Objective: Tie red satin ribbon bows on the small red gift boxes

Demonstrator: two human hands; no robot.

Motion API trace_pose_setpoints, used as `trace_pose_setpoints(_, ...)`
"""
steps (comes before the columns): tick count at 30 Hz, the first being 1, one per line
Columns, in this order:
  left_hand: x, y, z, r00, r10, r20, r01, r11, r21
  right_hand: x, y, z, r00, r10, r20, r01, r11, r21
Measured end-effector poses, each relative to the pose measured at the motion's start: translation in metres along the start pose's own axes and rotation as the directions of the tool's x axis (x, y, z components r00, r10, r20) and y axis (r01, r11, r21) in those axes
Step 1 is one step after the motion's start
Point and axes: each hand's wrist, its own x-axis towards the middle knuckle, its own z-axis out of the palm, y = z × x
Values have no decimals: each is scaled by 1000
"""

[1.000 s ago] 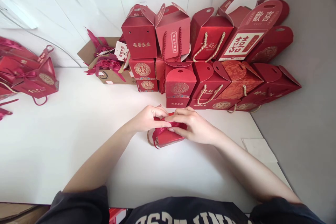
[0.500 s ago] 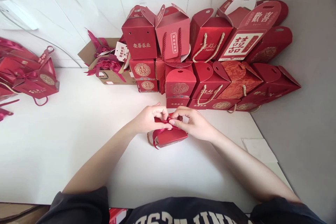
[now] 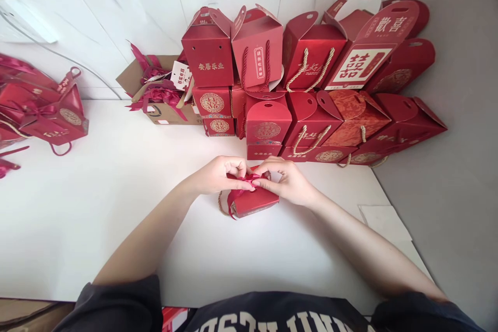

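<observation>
A small red gift box (image 3: pixel 254 203) rests on the white table in front of me, with a twisted gold cord handle (image 3: pixel 221 204) at its left. Dark red ribbon (image 3: pixel 233 198) lies over its top, one end hanging down the left side. My left hand (image 3: pixel 221 175) pinches the ribbon from the left between thumb and fingers. From the right, my right hand (image 3: pixel 286 181) pinches the same ribbon near its middle. The fingertips of both hands almost meet there and partly hide the knot or loop.
Stacked red gift boxes (image 3: pixel 268 124) stand along the back wall and to the right. An open cardboard box (image 3: pixel 171 115) with ribbons and tags is left of them. Ribboned red boxes (image 3: pixel 66 124) sit at the far left. A grey panel (image 3: pixel 459 166) borders the table's right side.
Both hands stay at the box and shift only slightly. The ribbon between the fingertips now looks more spread out, with more of it showing above the fingers.
</observation>
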Motion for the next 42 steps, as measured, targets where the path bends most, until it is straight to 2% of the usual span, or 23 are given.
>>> trace_pose_setpoints(4, 0, 4, -1, 998, 13, 58, -9, 998, -68, -1, 12, 6, 986, -142, -92, 143, 990, 5)
trace_pose_setpoints(9, 0, 8, -1, 1000, 10, 12, -9, 1000, -30, -3, 15, 1, 957, -289, 19, 290, 955, -68)
trace_pose_setpoints(17, 1, 8, 2, 998, 12, -55, -10, 999, 35, -3, 14, -7, 924, -366, 110, 380, 906, -184)
trace_pose_setpoints(22, -3, 14, 6, 995, 73, -70, -62, 988, 143, -4, 9, -8, 943, -294, 152, 313, 943, -117)
trace_pose_setpoints(27, -11, 25, 17, 981, 138, -140, -68, 906, 418, -4, 3, -7, 980, -146, 134, 159, 983, -91)
trace_pose_setpoints(31, -14, 26, 31, 943, 222, -248, -27, 793, 609, -6, 4, -1, 993, -83, 79, 86, 996, -37)
trace_pose_setpoints(33, -14, 22, 40, 906, 289, -311, -5, 740, 673, -6, 3, 2, 995, -74, 65, 76, 996, -36)
trace_pose_setpoints(35, -14, 16, 47, 856, 381, -349, 25, 644, 765, -7, 1, 3, 995, -83, 56, 87, 994, -71)
trace_pose_setpoints(37, -13, 9, 51, 815, 468, -342, 57, 522, 851, -7, 0, 2, 993, -97, 64, 103, 990, -97)
trace_pose_setpoints(39, -11, 3, 51, 791, 536, -294, 36, 438, 898, -6, -1, -1, 994, -79, 74, 85, 993, -86)
trace_pose_setpoints(42, -8, -4, 44, 751, 620, -227, -86, 433, 897, -4, 0, -7, 1000, -7, 30, 10, 996, -92)
